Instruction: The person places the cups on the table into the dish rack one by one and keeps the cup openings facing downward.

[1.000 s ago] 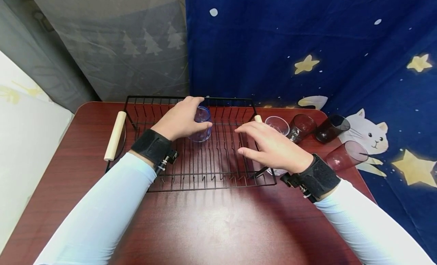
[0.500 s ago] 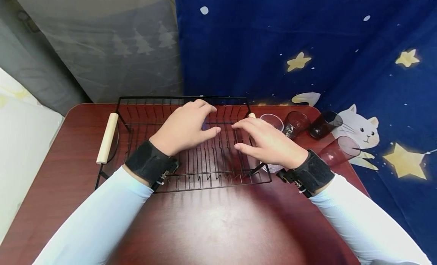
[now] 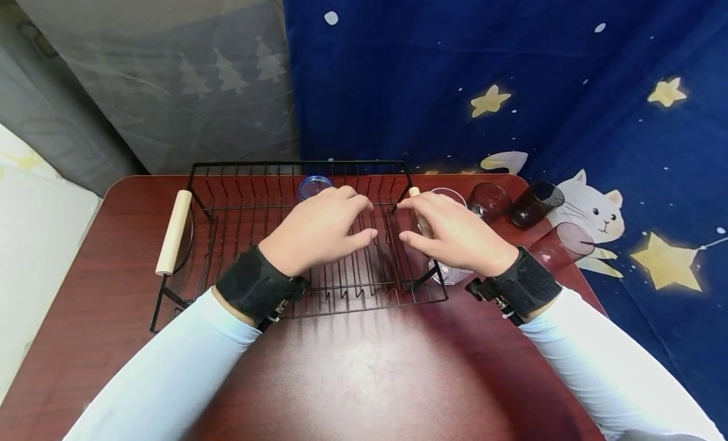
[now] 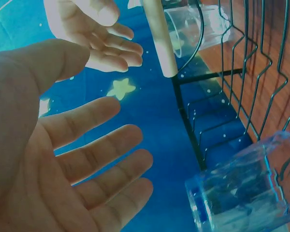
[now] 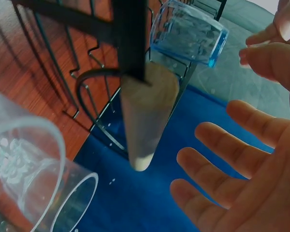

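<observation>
A blue-tinted clear glass [image 3: 315,186] stands in the black wire dish rack [image 3: 296,163]; the left hand partly hides it in the head view. My left hand [image 3: 318,232] hovers over the rack, fingers spread and nothing in its grasp. The left wrist view has the same glass [image 4: 241,188] off to the side of those fingers. Above the rack's right end, my right hand [image 3: 455,229] is also bare, its fingers relaxed near the wooden handle [image 5: 150,116]. Thumbs and fingers of the two hands face each other across a small gap.
Right of the rack, clear glasses [image 3: 449,273] stand partly under my right hand. Beyond them are a dark reddish glass [image 3: 488,201], a dark grey glass [image 3: 534,204] and a pink glass [image 3: 560,245] near the table's right edge. Curtain [image 3: 387,74] hangs behind.
My left hand has come away from the blue-tinted glass, up and to the right, leaving it in the rack. The right hand has stayed nearly in place. The head view has shifted slightly.
</observation>
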Demonstrator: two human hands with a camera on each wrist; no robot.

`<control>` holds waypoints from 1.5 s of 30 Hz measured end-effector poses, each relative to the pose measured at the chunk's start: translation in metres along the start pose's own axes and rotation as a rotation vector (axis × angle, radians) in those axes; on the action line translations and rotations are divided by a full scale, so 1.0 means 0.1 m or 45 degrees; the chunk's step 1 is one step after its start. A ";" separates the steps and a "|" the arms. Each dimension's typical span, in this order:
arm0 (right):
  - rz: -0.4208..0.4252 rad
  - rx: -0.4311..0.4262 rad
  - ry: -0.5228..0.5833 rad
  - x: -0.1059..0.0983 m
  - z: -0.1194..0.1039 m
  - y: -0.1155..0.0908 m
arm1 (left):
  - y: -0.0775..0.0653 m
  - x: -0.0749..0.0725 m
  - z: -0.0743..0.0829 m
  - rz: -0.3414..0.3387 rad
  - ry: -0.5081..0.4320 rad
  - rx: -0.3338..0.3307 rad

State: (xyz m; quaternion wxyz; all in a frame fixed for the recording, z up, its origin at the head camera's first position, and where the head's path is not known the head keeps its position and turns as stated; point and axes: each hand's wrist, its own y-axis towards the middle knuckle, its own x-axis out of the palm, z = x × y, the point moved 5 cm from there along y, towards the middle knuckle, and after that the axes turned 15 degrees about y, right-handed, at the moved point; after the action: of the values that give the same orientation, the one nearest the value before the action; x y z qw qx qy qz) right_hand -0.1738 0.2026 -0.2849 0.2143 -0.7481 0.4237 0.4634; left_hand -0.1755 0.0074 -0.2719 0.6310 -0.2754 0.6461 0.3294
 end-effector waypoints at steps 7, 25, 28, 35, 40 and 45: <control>0.070 0.040 0.011 -0.11 0.20 -0.08 | 0.00 0.04 0.12 -0.016 -0.033 0.082; 0.082 0.288 -0.001 -0.35 0.87 -0.21 | -0.03 0.05 0.20 -0.081 0.007 0.092; 0.073 0.325 -0.007 -0.36 1.00 -0.23 | -0.04 0.06 0.21 -0.086 0.018 0.090; 0.064 0.361 -0.037 -0.37 1.28 -0.29 | -0.08 0.08 0.22 -0.096 -0.011 0.098; 0.086 0.383 -0.025 -0.41 1.46 -0.30 | -0.10 0.09 0.21 -0.104 -0.023 0.094; 0.124 0.371 -0.046 -0.43 1.55 -0.30 | -0.11 0.10 0.20 -0.091 -0.011 0.095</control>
State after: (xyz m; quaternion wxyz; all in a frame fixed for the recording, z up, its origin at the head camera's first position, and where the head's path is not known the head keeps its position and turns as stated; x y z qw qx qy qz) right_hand -0.2372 0.3483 -0.3233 0.3055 -0.6793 0.5183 0.4202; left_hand -0.1550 0.0170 -0.2824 0.6551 -0.2732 0.6449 0.2834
